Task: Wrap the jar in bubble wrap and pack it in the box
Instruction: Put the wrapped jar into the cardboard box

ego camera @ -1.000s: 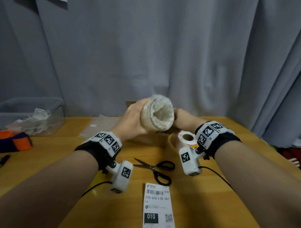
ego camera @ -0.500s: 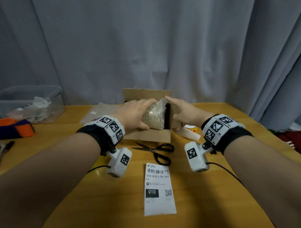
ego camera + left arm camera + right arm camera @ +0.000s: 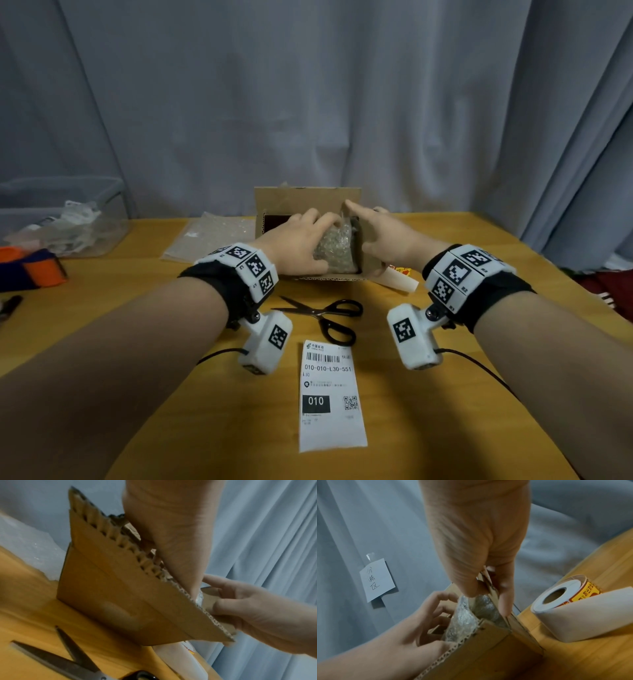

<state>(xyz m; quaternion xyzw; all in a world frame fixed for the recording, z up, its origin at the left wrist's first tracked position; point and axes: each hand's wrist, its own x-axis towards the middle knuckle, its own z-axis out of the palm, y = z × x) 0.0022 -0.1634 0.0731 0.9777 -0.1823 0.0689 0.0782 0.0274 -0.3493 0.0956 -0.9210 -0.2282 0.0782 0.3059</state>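
The jar wrapped in bubble wrap (image 3: 337,248) sits down inside the open cardboard box (image 3: 308,198) at the table's far middle. My left hand (image 3: 298,240) lies over the jar's left side with its fingers curled round it. My right hand (image 3: 383,236) pinches the box's right wall, thumb inside and fingers outside, as the right wrist view shows (image 3: 479,547). There the wrapped jar (image 3: 465,616) presses against that wall, with the left hand (image 3: 419,626) beside it. The left wrist view shows the box's front wall (image 3: 120,601); the jar's lower part is hidden.
Black-handled scissors (image 3: 325,313) and a printed shipping label (image 3: 330,394) lie in front of the box. A roll of stickers (image 3: 399,279) sits right of it, a loose bubble wrap sheet (image 3: 212,236) to its left. A clear plastic bin (image 3: 61,219) stands far left.
The wrapped jar has gone from being held up in front of the box down into it. My right hand left the jar's end and took the box's right wall.
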